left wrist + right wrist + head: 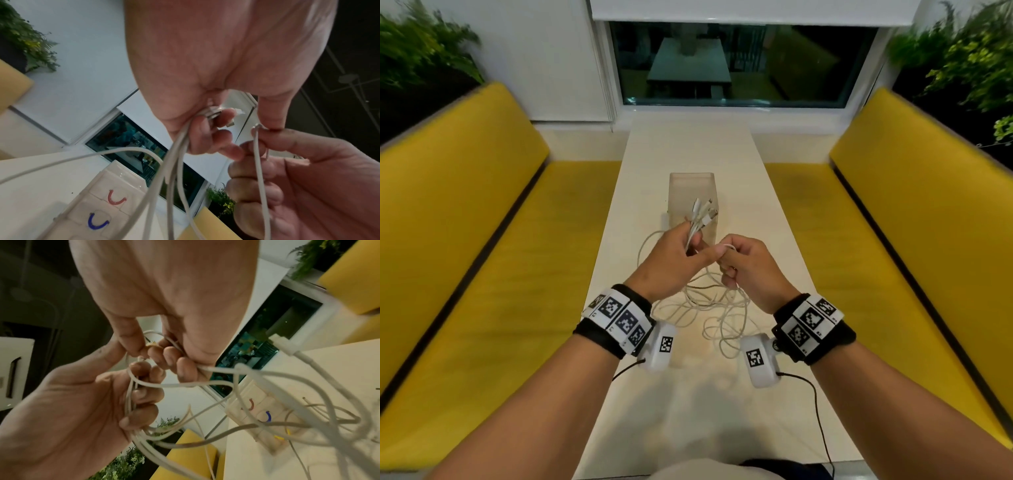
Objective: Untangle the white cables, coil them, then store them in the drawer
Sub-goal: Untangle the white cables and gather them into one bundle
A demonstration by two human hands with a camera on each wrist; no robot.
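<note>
We see the head view evenly lit from overhead, with soft shadows of the arms on the white table (688, 404) and a dark window (739, 61) beyond it. The edges bow outward and the plants (424, 51) smear with blur. Both wrist views look dimmer and grainier, their near cables (308, 402) out of focus.

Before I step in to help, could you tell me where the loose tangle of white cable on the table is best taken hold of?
Probably grip the strands just below the left hand, coming from the near side. There the white cables run together as a bundle; lower down they spread into crossing loops on the table, where a pull could tighten the snarl.
</note>
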